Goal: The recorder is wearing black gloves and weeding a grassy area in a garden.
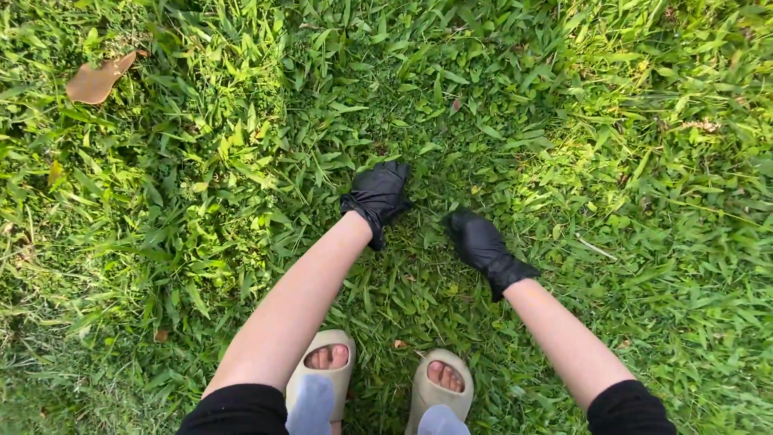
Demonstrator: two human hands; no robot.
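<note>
Your beige open-toed slide sandals stand nearest. Beyond them, your black-gloved left hand presses, fingers curled, into the broad-bladed green grass; your black-gloved right hand lies just beside, fingers buried among blades, grip indiscernible. One dry brown leaf lies well apart.

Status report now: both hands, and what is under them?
Left hand gloved black, down in the grass, fingers buried. Right hand gloved, also in grass. Grip not visible. Dry leaf far off, nothing in the way.
</note>
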